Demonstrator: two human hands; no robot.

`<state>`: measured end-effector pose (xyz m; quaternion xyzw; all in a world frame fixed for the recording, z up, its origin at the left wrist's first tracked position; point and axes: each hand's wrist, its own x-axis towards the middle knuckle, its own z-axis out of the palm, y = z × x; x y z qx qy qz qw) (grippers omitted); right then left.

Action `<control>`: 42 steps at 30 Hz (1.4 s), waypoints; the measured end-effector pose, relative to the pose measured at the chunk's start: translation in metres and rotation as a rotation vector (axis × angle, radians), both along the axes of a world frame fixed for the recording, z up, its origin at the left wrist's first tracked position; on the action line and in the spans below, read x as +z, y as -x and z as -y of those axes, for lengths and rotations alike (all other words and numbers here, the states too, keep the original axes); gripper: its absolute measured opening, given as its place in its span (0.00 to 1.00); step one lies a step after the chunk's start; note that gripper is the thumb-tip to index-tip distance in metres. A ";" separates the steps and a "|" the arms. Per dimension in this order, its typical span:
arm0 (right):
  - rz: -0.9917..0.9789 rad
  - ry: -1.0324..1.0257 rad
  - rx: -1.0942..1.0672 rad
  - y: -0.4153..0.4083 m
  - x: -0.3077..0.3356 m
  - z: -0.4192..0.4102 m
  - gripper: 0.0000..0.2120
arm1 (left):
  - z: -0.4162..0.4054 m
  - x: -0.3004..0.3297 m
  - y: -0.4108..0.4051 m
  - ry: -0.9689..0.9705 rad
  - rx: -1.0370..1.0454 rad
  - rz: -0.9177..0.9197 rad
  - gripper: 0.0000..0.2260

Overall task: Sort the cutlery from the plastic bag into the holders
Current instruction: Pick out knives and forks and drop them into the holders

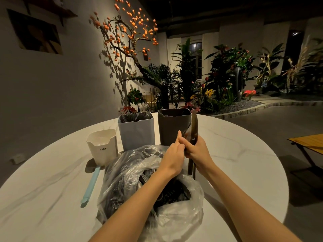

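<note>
Gripping a bundle of knives point(194, 135) upright in my right hand point(197, 151), left hand point(174, 154) pinching at their handles, I should square them before dropping them into the dark holder point(173, 126).

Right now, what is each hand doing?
Left hand: fingers curled against the right hand's bundle; its grip cannot be told.
Right hand: grips a bundle of knives, upright.
</note>
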<state>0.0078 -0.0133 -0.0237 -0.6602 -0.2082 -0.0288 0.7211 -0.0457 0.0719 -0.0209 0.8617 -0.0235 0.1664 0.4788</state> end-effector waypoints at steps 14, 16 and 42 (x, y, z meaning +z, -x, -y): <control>-0.110 -0.072 0.094 0.008 0.005 0.003 0.12 | -0.008 0.000 -0.012 0.365 0.106 -0.104 0.15; -0.132 -0.085 0.097 0.008 0.006 0.004 0.13 | -0.012 0.000 -0.013 0.348 0.115 -0.113 0.14; 0.068 -0.257 -0.211 -0.016 0.016 0.026 0.04 | 0.010 0.018 -0.021 0.634 0.012 0.021 0.12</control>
